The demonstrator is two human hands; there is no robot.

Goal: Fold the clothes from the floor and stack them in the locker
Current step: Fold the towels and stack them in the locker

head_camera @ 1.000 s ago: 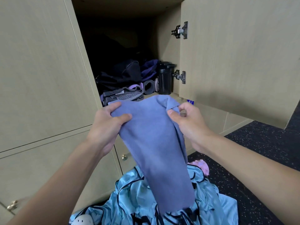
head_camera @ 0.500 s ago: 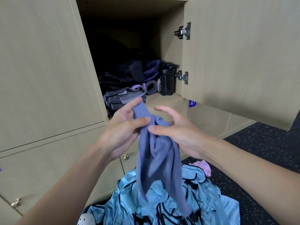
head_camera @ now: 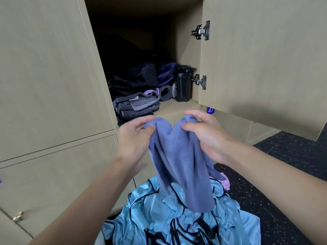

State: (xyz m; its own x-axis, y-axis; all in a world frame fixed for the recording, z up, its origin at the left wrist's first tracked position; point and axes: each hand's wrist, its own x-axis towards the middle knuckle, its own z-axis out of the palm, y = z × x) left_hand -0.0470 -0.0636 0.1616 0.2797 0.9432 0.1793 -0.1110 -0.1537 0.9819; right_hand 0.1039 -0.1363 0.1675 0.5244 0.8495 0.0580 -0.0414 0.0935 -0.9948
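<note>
A blue-purple garment hangs in front of the open locker. My left hand pinches its top left corner and my right hand pinches its top right corner, a short gap between them. The cloth droops down over a heap of shiny light-blue clothes on the floor. Inside the locker, at the front left of the shelf, lies a folded grey knitted garment.
The locker door stands open to the right. A black sport bottle, a rolled mat and dark bags fill the back of the locker. Closed locker doors are on the left. A pink item lies on the dark speckled floor.
The garment was spread wide, then gathered with both hands together. Now my hands have drawn apart again, each holding a top corner, and the cloth hangs bunched between them.
</note>
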